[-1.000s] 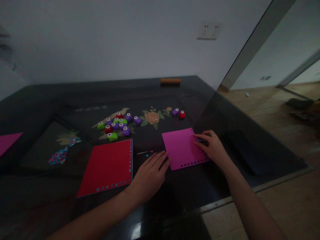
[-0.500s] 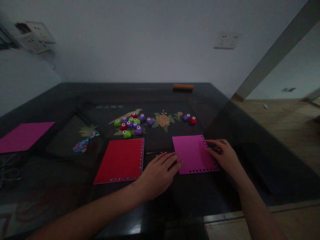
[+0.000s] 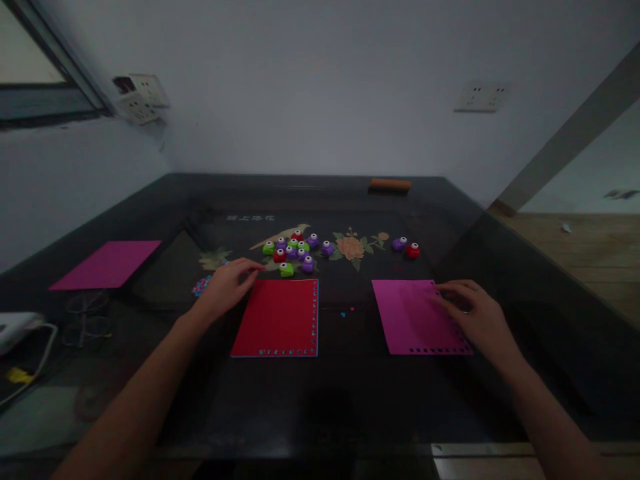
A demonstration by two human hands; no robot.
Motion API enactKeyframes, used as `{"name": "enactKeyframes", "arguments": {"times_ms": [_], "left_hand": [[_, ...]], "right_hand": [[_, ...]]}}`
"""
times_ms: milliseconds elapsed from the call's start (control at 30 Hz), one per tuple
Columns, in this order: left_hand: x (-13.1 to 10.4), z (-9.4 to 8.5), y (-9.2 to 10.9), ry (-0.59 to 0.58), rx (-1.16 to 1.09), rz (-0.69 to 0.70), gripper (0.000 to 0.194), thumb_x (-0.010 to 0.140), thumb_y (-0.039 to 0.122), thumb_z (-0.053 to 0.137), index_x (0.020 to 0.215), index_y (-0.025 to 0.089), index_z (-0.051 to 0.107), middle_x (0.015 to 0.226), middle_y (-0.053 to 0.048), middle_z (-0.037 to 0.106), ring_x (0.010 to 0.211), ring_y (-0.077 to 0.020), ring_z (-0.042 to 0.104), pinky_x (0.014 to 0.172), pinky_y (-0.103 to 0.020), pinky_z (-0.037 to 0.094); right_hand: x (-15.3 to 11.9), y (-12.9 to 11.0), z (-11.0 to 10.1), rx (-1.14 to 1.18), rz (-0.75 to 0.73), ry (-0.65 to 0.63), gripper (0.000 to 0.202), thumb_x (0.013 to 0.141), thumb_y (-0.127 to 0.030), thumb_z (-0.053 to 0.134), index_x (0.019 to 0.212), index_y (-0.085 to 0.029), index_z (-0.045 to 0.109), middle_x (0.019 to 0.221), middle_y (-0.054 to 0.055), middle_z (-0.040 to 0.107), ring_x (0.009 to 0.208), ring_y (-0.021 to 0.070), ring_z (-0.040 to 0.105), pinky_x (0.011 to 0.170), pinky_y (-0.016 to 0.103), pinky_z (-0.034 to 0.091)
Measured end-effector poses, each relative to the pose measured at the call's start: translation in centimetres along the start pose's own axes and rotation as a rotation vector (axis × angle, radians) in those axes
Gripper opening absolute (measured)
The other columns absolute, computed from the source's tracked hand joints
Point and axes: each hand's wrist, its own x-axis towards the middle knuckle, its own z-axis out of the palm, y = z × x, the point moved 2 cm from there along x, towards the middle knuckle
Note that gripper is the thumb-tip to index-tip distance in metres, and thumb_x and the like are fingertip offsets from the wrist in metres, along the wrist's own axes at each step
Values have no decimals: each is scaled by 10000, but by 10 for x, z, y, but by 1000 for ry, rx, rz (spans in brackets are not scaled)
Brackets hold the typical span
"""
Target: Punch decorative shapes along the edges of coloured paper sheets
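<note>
A red sheet (image 3: pixel 278 313) with small punched holes along its right and bottom edges lies in front of me, a blue rim showing under it. At its top left corner is my left hand (image 3: pixel 229 285), thumb and fingers drawn together; whatever is between them is too small to make out. To the right lies a pink sheet (image 3: pixel 407 317), also punched along its right and bottom edges. My right hand (image 3: pixel 475 317) pinches that sheet's right edge between thumb and fingers. Several green, purple and red craft punches (image 3: pixel 291 251) with eye-like tops stand behind the red sheet.
A purple punch (image 3: pixel 399 244) and a red punch (image 3: pixel 413 251) stand apart at right. Colourful paper bits (image 3: pixel 201 286) lie beside my left hand, partly covered. Another pink sheet (image 3: pixel 107 265) and scissors (image 3: pixel 86 320) are at left. A brown roll (image 3: pixel 391 185) lies by the wall.
My left hand has left the pink sheet and moved left to the red sheet's far corner. My right hand stays at the pink sheet's right edge. The view has shifted left.
</note>
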Motion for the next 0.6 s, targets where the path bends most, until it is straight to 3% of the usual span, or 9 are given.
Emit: {"name": "enactKeyframes", "arguments": {"times_ms": [167,333,433,600], "left_hand": [[-1,-1,1,-80,-8,41,278,881,303,409,988,162,624,1001,-84,667,933,-215,611,836,-359,469],[-2,2,2,-133,-32,52,286,891,319,394,997,170,614,1008,-81,650,951,-213,597,853,-364,458],[-3,10,3,-185,-51,89,322,888,381,412,1047,176,602,1052,-84,616,994,-219,569,887,-370,439],[-8,16,1,-232,-33,77,583,751,569,572,1185,182,529,1160,-103,542,1084,-258,502,940,-396,396]], "right_hand": [[17,-74,16,86,-234,-166,196,818,-347,554,895,-213,674,910,68,654,874,219,601,786,369,476],[34,-146,65,44,-481,-369,163,842,-222,540,939,-215,670,968,53,661,953,198,586,841,351,459],[41,-167,99,-111,-579,-501,193,848,-246,551,995,-191,663,998,77,656,952,215,591,829,350,466],[42,-177,128,-248,-609,-481,514,796,-438,603,1174,-92,566,1085,167,596,1018,293,545,811,405,479]]}}
